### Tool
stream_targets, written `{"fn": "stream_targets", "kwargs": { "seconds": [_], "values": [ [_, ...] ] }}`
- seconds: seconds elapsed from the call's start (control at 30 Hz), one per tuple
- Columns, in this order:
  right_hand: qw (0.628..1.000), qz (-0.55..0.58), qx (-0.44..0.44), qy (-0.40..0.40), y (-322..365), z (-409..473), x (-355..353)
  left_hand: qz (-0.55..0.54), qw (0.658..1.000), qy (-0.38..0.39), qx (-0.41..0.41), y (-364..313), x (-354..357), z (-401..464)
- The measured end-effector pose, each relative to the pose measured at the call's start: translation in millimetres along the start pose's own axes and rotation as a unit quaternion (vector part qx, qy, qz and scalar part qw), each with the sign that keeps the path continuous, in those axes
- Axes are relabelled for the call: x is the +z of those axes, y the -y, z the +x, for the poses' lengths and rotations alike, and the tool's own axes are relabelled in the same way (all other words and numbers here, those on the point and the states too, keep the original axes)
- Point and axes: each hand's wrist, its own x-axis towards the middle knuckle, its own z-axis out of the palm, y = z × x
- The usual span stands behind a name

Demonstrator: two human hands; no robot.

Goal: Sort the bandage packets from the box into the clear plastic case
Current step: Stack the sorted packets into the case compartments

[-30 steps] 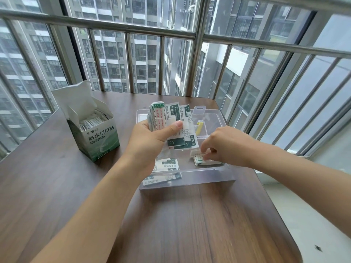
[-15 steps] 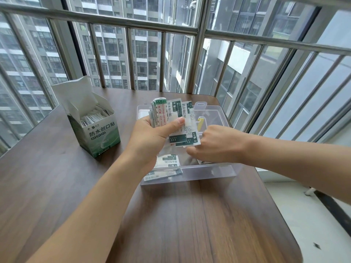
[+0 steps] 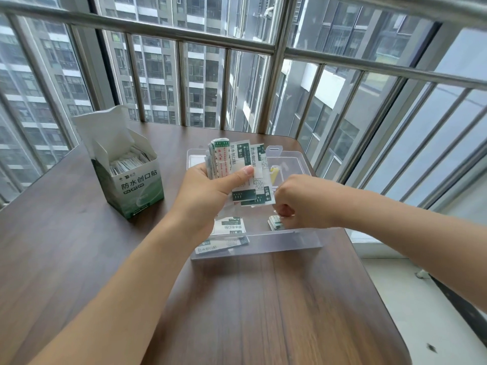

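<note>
Head view, the only 1: 2 bare forearms reach from the bottom of the frame over a dark wooden tabletop [image 3: 263, 306] toward the centre. Railing bars and tall apartment blocks fill the upper half.

Left of centre stands an open green and white box [image 3: 131, 180], flap raised, with more white packets visible upright inside.

At centre lies the clear plastic case [image 3: 284, 242], its near wall toward the viewer, with a small yellow item [image 3: 274, 175] in a far compartment.

The left hand [image 3: 208, 196] hovers above the case's left half and grips a fanned stack of bandage packets [image 3: 245, 177], thumb pressed across the front, fingers curled behind.

The right hand [image 3: 303, 204], just right of the stack and low in the case's near right part, has its fingers curled downward and pinched at a small bundle of packets [image 3: 275, 223] standing in that compartment; whether it grips them or only tucks them is hard to tell.

At lower centre, 2 or more loose sorted packets [image 3: 229, 225] lie flat in the near left compartment, under the left wrist.

Judged step: dealing packets from the held stack into compartments, with sorting partly done, since the box looks far from empty. The next move likely calls for the right hand to free itself, then draw a single packet from the fan without dragging its neighbours.
</note>
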Motion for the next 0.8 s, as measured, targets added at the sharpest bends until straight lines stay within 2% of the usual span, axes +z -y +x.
{"fn": "stream_targets", "kwargs": {
  "seconds": [0.2,0.4,0.57,0.67,0.8],
  "values": [
    [0.997,0.068,0.007,0.039,-13.2,-2.0,-6.3,-0.003,1.0,0.004,-0.004,-0.9,0.1,0.1],
    [0.998,0.031,0.012,0.05,-1.9,0.9,-13.0,-0.005,1.0,0.005,-0.004,-1.9,1.7,-2.1],
    [0.993,-0.056,-0.049,0.095,7.4,1.2,-21.6,-0.004,1.0,0.004,-0.005,-1.2,2.2,-1.8],
    [0.988,-0.107,-0.063,0.092,6.9,3.3,-22.6,-0.003,1.0,0.006,0.0,-0.8,1.8,-1.8],
    [0.995,-0.05,-0.048,0.069,4.0,1.7,-20.1,-0.006,1.0,0.011,0.002,-0.3,0.2,0.3]
  ]
}}
